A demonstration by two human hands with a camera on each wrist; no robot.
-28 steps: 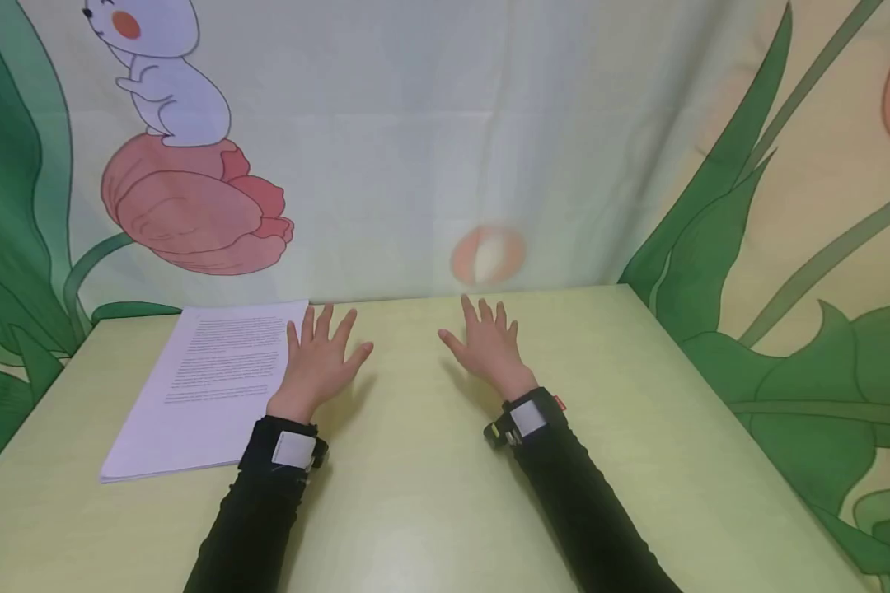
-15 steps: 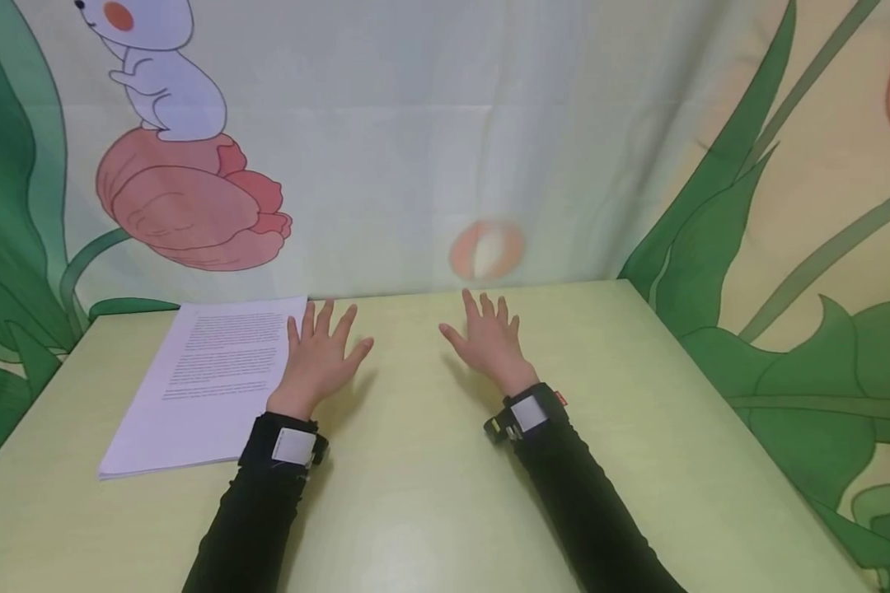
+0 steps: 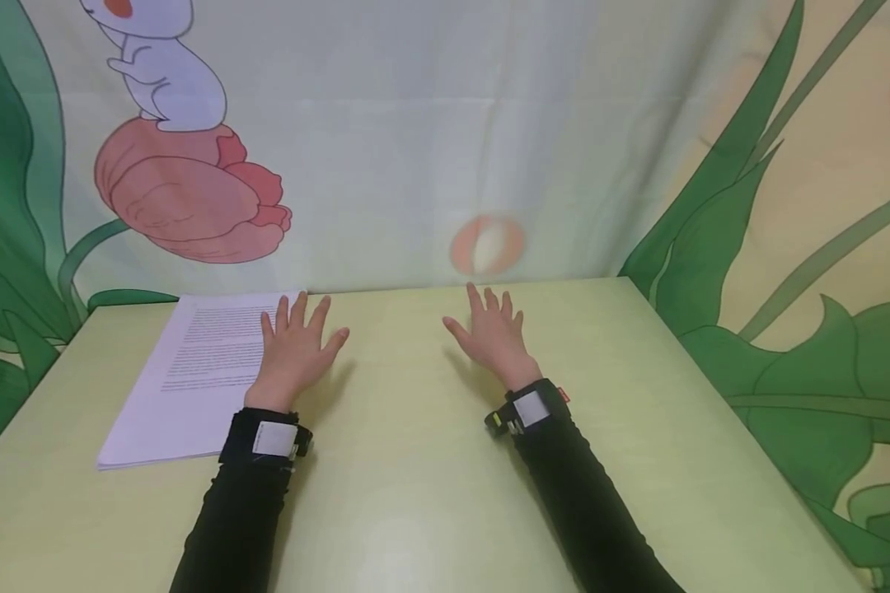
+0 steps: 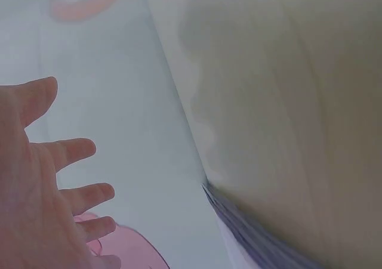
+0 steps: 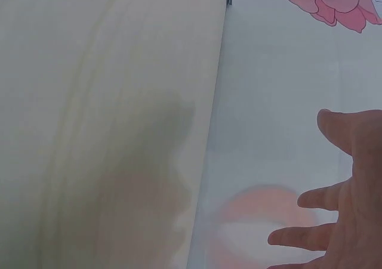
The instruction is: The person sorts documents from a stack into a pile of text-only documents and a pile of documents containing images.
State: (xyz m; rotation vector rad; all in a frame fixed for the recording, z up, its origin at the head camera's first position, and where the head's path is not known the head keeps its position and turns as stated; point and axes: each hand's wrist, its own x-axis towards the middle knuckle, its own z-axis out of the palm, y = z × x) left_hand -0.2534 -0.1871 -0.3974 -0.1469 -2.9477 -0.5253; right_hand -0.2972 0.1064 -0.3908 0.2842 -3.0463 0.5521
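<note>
A stack of printed paper (image 3: pixel 170 420) lies at the left of the table, its far edge near the back. My left hand (image 3: pixel 291 358) is held over the right side of the stack, fingers spread and straight, holding nothing. The left wrist view shows this hand's palm side and the edge of the paper stack (image 4: pixel 256 239) apart from it. My right hand (image 3: pixel 495 342) hovers above the tabletop right of centre, its fingers also spread and nothing in them. Its shadow falls on the table below. In the right wrist view, the right hand (image 5: pixel 352 203) is partly cut off by the frame.
The pale yellow table (image 3: pixel 415 494) ends at the back against a hanging curtain (image 3: pixel 386 165) printed with a white animal, pink flowers and green leaves. The curtain continues along the right side. Black sleeves and wrist-worn cameras cover both forearms.
My left hand has shifted left, farther over the paper stack. The right hand stays nearly in place, and the head view has tilted slightly downward.
</note>
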